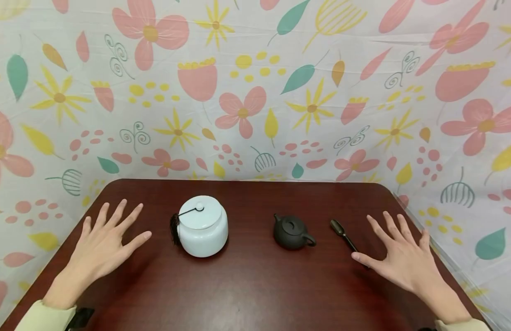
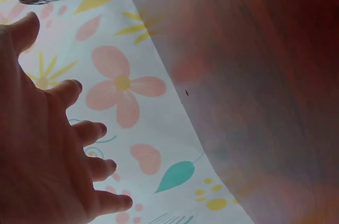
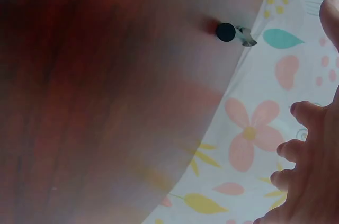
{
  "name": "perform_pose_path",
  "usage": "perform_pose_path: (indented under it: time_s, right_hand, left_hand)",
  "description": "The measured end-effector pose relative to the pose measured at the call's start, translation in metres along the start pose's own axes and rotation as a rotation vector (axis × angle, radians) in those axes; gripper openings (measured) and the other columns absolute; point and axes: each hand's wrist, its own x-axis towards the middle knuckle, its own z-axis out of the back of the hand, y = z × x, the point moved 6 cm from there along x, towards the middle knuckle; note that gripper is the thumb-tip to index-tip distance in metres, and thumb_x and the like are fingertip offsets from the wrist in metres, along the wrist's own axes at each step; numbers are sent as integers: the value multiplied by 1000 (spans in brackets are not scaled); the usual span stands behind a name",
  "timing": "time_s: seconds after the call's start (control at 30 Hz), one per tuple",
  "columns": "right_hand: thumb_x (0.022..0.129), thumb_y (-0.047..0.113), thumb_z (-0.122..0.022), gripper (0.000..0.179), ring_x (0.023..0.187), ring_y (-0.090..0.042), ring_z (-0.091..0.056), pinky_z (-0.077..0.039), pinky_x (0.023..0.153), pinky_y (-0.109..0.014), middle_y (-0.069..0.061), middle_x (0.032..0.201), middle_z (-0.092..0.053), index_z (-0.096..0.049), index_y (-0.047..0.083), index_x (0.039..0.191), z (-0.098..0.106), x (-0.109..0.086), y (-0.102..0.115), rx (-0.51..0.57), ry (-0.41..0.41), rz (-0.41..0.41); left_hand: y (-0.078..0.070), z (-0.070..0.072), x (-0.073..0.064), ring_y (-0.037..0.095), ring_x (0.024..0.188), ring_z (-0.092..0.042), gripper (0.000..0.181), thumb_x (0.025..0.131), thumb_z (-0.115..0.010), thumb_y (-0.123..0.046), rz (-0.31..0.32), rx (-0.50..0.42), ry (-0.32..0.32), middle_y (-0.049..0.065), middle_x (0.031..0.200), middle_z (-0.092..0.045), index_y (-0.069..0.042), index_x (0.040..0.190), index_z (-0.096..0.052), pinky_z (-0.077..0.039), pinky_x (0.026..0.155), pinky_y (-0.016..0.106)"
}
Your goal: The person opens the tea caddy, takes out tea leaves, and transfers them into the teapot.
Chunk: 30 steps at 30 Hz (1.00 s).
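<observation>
A white lidded jar (image 1: 203,230) with a dark tassel (image 1: 175,229) stands left of the middle of the table. To its right sits a small black teapot (image 1: 292,232), its handle towards the right. A slim dark tea scoop (image 1: 342,233) lies slantwise beyond the teapot. My left hand (image 1: 104,246), fingers spread, is held to the left of the jar with nothing in it. With fingers likewise spread, my right hand (image 1: 408,257) is at the right side, its thumb overlapping the scoop's handle in the head view. The right wrist view shows the scoop (image 3: 225,32) nearly end-on, away from the fingers.
The dark red-brown table (image 1: 247,294) has rounded far corners. A white cloth (image 1: 247,156) printed with flowers and leaves hangs behind it and along both sides.
</observation>
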Motion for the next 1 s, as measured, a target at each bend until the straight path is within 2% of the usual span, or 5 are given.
perform_pose_path:
  time_s: [0.23, 0.47, 0.6, 0.73, 1.0]
  right_hand:
    - [86, 81, -65, 111, 158, -47, 2, 10, 103, -87, -27, 170, -18, -19, 26, 171, 0, -11, 0, 6, -17, 0]
    - [85, 80, -67, 112, 159, -43, 4, 18, 109, -78, -25, 171, -19, -18, 27, 171, 3, -17, 11, 15, -42, 27]
    - [86, 78, -68, 111, 159, -43, 2, 21, 111, -73, -24, 171, -21, -18, 27, 171, 4, -19, 20, 39, -42, 41]
    - [87, 76, -70, 110, 159, -43, -5, 18, 114, -71, -24, 170, -25, -18, 27, 171, 7, -20, 30, 73, -44, 60]
    - [87, 73, -72, 107, 155, -44, -24, 5, 121, -67, -20, 169, -28, -24, 28, 170, 12, -17, 56, 127, -62, 108]
  left_hand:
    - [-7, 10, -17, 56, 155, -4, 87, 99, -61, -65, -11, -24, -28, 26, 169, -25, -30, 170, -25, -4, 111, 82]
    - [-23, 18, -36, 53, 154, -15, 86, 97, -66, -64, -40, -36, -77, 24, 164, -36, -27, 168, -34, 0, 119, 73]
    - [-38, 23, -44, 53, 147, -32, 87, 92, -72, -65, -61, -55, -96, 22, 158, -46, -23, 163, -44, -17, 117, 72]
    - [-55, 25, -51, 47, 138, -45, 85, 88, -78, -64, -93, -88, -102, 17, 150, -54, -23, 158, -52, -38, 103, 68]
    - [-90, 20, -60, 38, 127, -59, 79, 85, -83, -61, -111, -195, -36, 11, 143, -59, -27, 152, -59, -52, 91, 63]
